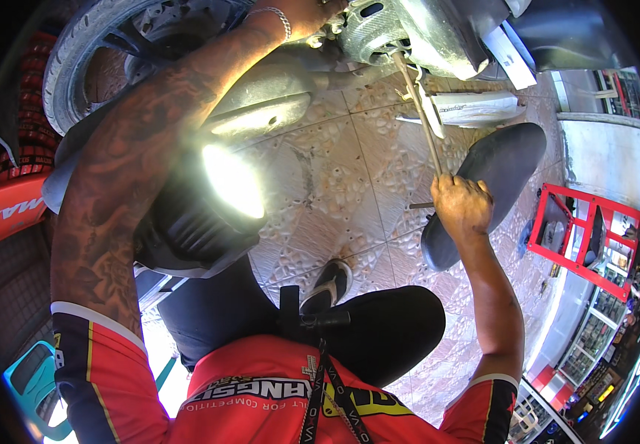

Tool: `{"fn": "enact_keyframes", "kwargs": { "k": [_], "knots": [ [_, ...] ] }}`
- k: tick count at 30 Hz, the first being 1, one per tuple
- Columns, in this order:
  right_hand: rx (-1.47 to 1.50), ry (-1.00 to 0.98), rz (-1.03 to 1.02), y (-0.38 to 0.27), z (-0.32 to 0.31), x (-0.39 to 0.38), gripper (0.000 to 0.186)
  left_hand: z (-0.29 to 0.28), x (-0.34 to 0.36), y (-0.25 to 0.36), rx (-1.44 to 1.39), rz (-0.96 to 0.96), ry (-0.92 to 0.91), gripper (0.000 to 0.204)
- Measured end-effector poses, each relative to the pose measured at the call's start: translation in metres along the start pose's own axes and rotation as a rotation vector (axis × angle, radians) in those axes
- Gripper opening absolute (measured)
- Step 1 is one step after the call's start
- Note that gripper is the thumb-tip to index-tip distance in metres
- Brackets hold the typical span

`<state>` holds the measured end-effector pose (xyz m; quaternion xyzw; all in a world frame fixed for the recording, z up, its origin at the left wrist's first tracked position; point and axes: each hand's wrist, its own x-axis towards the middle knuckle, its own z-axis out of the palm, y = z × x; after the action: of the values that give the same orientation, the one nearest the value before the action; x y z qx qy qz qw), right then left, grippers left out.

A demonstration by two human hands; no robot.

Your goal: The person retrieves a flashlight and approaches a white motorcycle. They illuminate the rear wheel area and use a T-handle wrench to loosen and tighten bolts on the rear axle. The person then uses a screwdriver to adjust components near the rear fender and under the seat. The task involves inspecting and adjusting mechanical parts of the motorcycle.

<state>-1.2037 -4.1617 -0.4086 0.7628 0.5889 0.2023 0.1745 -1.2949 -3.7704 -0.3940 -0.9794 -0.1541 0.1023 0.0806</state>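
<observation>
My right hand point(465, 206) is closed around the handle end of a long T-handle wrench point(425, 122). A short crossbar sticks out to the left of my fist. The wrench's far end meets the underside of a motorcycle, by a grey patterned cover point(374, 31). My left hand point(306, 16) is up at the motorcycle beside that cover, partly cut off by the top edge, its grip unclear. Under my left forearm lie the exhaust muffler point(272, 100) and a bright lamp point(232, 180). The rear wheel point(68, 70) stands at the upper left.
A white body panel point(475, 109) and a long black seat point(508, 159) lie on the tiled floor point(334, 185). To the right stands a red metal frame point(544, 235). Stacked tyres point(24, 140) and a teal plastic chair point(20, 385) are at the left. My sandalled foot point(329, 285) is below.
</observation>
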Motion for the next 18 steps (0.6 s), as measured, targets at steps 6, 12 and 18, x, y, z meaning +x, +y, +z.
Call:
{"fn": "enact_keyframes", "kwargs": {
  "k": [6, 12, 18],
  "knots": [
    [0.033, 0.09, -0.001, 0.003, 0.001, 0.0, 0.026, -0.005, 0.002, 0.0, -0.665, -0.312, -0.116, 0.05],
    [0.091, 0.068, 0.023, 0.005, 0.002, -0.001, 0.024, -0.018, -0.021, 0.015, -1.173, -0.368, 0.028, 0.061],
    [0.127, 0.044, 0.035, 0.007, 0.002, -0.002, 0.021, -0.022, -0.011, 0.011, -0.988, -0.401, -0.069, 0.065]
  ]
}}
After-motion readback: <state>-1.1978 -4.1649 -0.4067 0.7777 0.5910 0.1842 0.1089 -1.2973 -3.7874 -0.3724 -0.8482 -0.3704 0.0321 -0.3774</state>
